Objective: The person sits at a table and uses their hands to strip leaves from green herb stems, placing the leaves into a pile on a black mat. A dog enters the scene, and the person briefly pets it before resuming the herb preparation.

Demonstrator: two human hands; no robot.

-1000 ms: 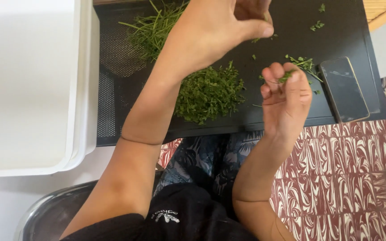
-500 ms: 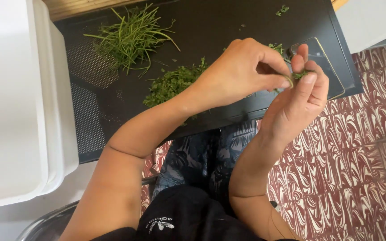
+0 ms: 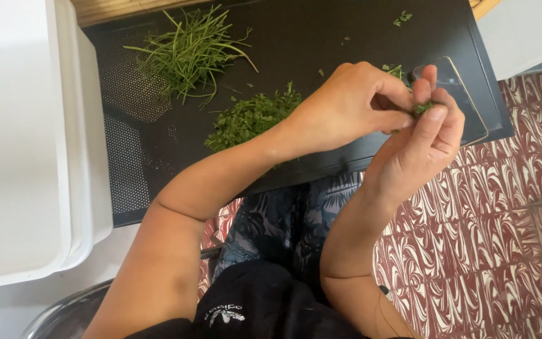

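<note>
We are sitting over a red and white swirl-patterned tiled floor [image 3: 509,251] with a flat black perforated metal worktop [image 3: 321,37] across our knees, a white plastic tub [image 3: 20,144] lying at its left. On it are lying a loose pile of long green stems [image 3: 189,53], a heap of plucked green leaves [image 3: 249,116] and a dark phone [image 3: 462,103]. We are raising both hands above it: our left hand [image 3: 346,107] is reaching across, its grip pinching together on a small green herb sprig [image 3: 421,108], which our right hand [image 3: 418,150] is clamping between thumb and fingertips.
</note>
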